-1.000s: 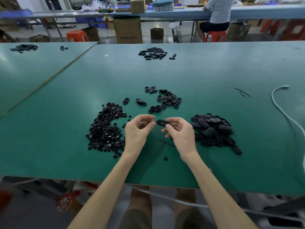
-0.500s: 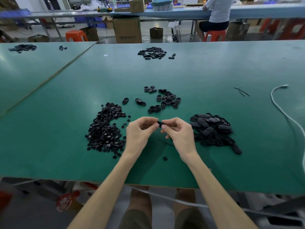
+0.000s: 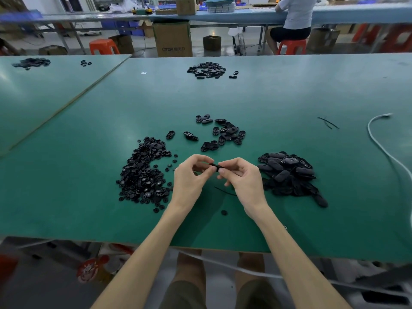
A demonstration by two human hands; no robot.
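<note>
Between small-parts pile (image 3: 142,172), left, and shell pile (image 3: 287,172), right, above the near table (image 3: 323,230), pinching black oval part (image 3: 214,166) with left hand (image 3: 191,178) and right hand (image 3: 244,180), fingertips curled on either end. Closed in on it since a second ago, turned edge-on. Likely pressing an insert home; seating hidden.

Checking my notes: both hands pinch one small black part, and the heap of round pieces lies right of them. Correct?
No. The head view shows the heap of round pieces left of them. The left hand and right hand do pinch the small black part.
</note>
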